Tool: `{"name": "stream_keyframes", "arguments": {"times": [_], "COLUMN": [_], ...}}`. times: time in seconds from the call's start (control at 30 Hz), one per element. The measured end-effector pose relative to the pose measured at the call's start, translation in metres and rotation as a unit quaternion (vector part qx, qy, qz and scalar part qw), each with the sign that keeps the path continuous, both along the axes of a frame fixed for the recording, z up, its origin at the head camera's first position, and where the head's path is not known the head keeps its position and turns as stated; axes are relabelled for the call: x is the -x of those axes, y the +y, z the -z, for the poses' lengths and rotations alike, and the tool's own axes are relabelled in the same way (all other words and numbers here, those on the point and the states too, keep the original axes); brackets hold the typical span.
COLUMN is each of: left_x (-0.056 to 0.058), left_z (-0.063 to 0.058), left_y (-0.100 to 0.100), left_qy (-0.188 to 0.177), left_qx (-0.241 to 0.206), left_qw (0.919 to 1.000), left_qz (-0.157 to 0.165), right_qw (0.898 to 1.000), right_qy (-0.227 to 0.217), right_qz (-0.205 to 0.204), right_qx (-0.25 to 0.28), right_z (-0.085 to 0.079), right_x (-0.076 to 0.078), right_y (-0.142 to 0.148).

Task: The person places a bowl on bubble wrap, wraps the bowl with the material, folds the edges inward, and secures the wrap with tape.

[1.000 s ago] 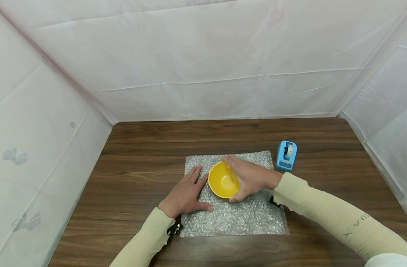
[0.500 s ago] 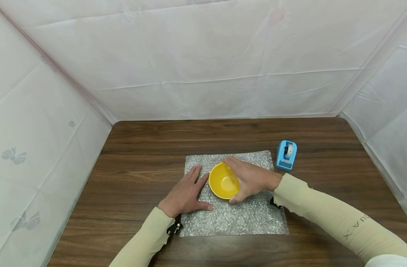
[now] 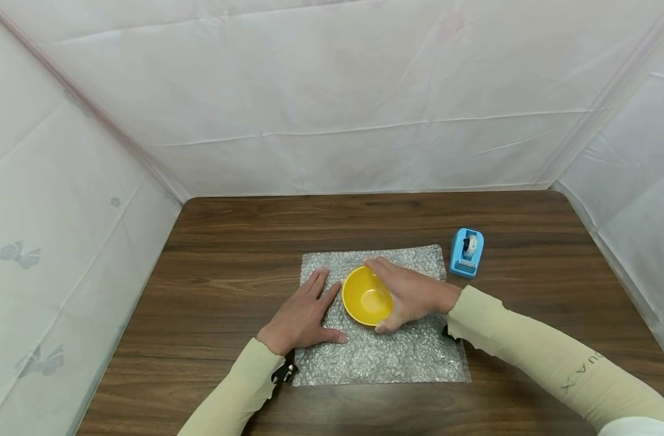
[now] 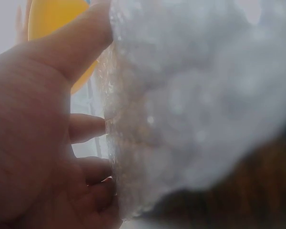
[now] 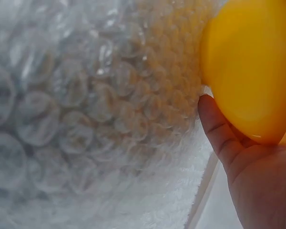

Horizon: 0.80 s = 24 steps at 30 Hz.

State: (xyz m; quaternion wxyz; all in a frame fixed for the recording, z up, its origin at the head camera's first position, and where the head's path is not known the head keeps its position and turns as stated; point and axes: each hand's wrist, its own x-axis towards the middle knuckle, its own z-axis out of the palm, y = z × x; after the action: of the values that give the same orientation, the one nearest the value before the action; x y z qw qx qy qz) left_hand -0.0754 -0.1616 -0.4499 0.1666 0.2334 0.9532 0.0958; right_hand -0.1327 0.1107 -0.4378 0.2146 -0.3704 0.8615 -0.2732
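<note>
A yellow bowl [image 3: 364, 297] stands upright near the middle of a sheet of bubble wrap [image 3: 397, 357]. My right hand [image 3: 410, 293] grips the bowl from its right side, thumb at the near edge and fingers at the far edge. In the right wrist view the bowl [image 5: 255, 71] shows its outer wall, its base against the bubble wrap [image 5: 76, 109]. My left hand [image 3: 299, 318] lies with fingers spread on the left part of the sheet, its index fingertip close beside the bowl. The left wrist view shows the fingertips of my left hand [image 4: 47, 119] on the bubble wrap [image 4: 190, 95].
A blue tape dispenser [image 3: 466, 253] with a roll of tape stands just right of the sheet's far right corner. The dark wooden table [image 3: 228, 242] extends around the sheet. White cloth walls [image 3: 332, 109] rise behind the table and at both sides.
The bowl has shifted very slightly to the right and toward me, with my right hand on it. My left hand stays in place on the bubble wrap.
</note>
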Motion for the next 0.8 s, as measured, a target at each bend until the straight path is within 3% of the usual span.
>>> {"name": "stream_keyframes", "arguments": {"times": [0.37, 0.8], "left_x": [-0.0008, -0.0002], "left_z": [-0.0014, -0.0056], "left_y": [-0.0020, -0.0015], "left_qy": [-0.008, -0.023], "left_qx": [-0.004, 0.003], "left_qw": [1.0000, 0.9997], "left_qz": [0.001, -0.004], "right_qw": [1.000, 0.998], "right_qy": [-0.006, -0.058], "right_qz": [0.000, 0.021], "right_qx": [0.001, 0.001], "right_z": [-0.0004, -0.0057], "right_x": [-0.0008, -0.0036], "right_y": [-0.0001, 0.0023]}}
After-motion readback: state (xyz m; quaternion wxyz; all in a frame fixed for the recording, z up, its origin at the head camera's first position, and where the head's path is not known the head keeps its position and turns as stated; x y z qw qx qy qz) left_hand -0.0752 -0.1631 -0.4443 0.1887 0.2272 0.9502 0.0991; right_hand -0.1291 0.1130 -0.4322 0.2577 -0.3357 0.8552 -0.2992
